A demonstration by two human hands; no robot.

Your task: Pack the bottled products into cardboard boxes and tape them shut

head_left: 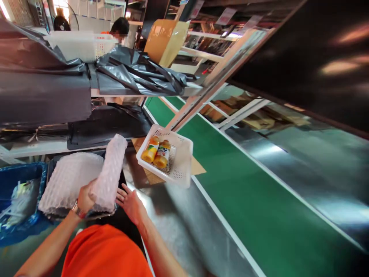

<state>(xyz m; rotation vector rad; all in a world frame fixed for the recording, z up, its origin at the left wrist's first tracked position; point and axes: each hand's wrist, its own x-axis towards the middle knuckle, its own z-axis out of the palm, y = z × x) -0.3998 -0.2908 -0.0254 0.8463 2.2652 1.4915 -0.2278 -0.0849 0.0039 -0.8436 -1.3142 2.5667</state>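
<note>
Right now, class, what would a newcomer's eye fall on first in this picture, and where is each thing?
Probably the white basket at centre, holding two orange juice bottles side by side, beside the green conveyor belt. Next, the bubble-wrap roll at lower left, gripped by the left hand, with the open right hand at its base. Behind lies crumpled black plastic sheeting.

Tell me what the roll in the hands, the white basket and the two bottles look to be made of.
Roll: translucent bubble wrap, soft plastic by its pebbled, cell-covered surface; the left hand holds it, the right hand lies open beside it. Basket: white rigid plastic, matte, with moulded perforations. Bottles: probably clear plastic, since orange liquid shows through; glossy printed labels.
</note>
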